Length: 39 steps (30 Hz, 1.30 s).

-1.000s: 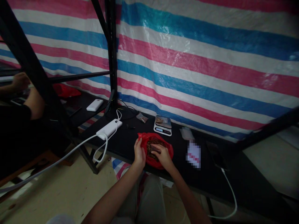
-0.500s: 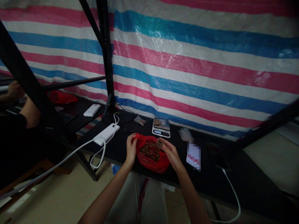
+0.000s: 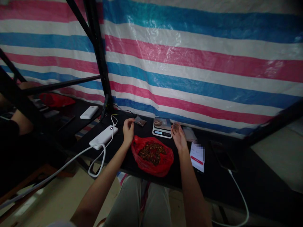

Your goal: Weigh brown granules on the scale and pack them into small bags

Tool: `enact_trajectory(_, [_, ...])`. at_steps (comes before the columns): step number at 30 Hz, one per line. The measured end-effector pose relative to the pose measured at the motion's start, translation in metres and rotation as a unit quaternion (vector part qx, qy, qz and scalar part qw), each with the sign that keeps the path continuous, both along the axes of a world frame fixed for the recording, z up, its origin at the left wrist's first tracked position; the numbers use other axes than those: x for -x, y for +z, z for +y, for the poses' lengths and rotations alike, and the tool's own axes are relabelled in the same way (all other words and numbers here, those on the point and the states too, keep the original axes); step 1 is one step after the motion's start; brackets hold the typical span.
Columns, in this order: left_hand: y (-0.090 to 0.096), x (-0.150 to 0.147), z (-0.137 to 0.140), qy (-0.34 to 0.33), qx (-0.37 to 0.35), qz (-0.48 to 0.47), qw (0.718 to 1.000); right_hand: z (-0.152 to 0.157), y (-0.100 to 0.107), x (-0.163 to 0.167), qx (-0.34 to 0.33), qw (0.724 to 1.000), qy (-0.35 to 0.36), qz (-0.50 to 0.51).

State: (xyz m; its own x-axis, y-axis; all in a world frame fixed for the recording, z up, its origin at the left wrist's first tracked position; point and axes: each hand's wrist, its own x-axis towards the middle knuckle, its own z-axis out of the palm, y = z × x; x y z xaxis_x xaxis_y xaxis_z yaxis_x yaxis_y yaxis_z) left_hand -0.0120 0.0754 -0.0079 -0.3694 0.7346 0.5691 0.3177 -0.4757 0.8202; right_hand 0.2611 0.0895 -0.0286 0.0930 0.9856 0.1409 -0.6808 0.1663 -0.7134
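One red bag (image 3: 157, 170) now rests unheld on the table (image 3: 220, 186); the right hand (image 3: 179, 137) has carried its grasped clear cup (image 3: 175, 127) beside the scale (image 3: 163, 134); the left hand (image 3: 128, 134) reaches a sachet (image 3: 141, 122), grip indeterminate.

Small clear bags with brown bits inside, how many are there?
2: one bag just beside the left hand, contact unclear, and a second bag on the white scale. More may be hidden.
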Motion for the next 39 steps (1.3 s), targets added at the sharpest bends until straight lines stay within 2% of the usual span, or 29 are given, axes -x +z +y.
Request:
enact_trajectory(2, [0.006,0.001,0.028,-0.081,0.015,0.138,0.987,0.013,-0.007,0.004,0.011,0.999,-0.022,0.036])
enact_trajectory(5, [0.008,-0.009,0.062,-0.149,0.016,0.3,0.942,0.027,-0.019,0.009,0.039,0.994,-0.056,0.08])
enact_trajectory(7, [0.003,-0.025,0.079,-0.178,0.014,0.357,0.917,0.033,-0.026,0.01,0.046,0.992,-0.064,0.096])
enact_trajectory(10, [-0.008,-0.059,0.102,-0.243,0.006,0.386,0.89,0.038,-0.032,0.012,0.04,0.994,-0.062,0.079])
enact_trajectory(12, [-0.016,-0.082,0.115,-0.274,-0.003,0.365,0.89,0.039,-0.034,0.013,0.034,0.996,-0.063,0.045])
enact_trajectory(15, [-0.023,-0.111,0.13,-0.288,0.017,0.312,0.905,0.039,-0.036,0.014,0.017,0.997,-0.075,0.001])
enact_trajectory(19, [-0.023,-0.127,0.138,-0.299,0.055,0.277,0.911,0.041,-0.038,0.013,0.013,0.993,-0.11,-0.034])
enact_trajectory(22, [-0.018,-0.124,0.132,-0.324,0.047,0.229,0.917,0.042,-0.037,0.012,0.018,0.991,-0.129,-0.033])
enact_trajectory(25, [-0.012,-0.114,0.114,-0.346,0.066,0.112,0.929,0.041,-0.032,0.014,0.016,0.988,-0.149,-0.022])
enact_trajectory(27, [-0.01,-0.105,0.098,-0.368,0.103,0.037,0.923,0.038,-0.025,0.018,0.005,0.986,-0.166,-0.027])
enact_trajectory(29, [-0.011,-0.096,0.08,-0.4,0.138,-0.014,0.906,0.034,-0.017,0.024,-0.015,0.984,-0.171,-0.042])
enact_trajectory(31, [-0.013,-0.089,0.065,-0.421,0.161,-0.036,0.892,0.028,-0.01,0.031,-0.032,0.985,-0.159,-0.06])
enact_trajectory(34, [-0.019,-0.084,0.052,-0.423,0.178,-0.048,0.887,0.02,-0.006,0.041,-0.038,0.985,-0.131,-0.109])
enact_trajectory(39, [-0.021,-0.083,0.05,-0.43,0.148,-0.037,0.89,0.015,-0.009,0.046,-0.046,0.97,-0.124,-0.204])
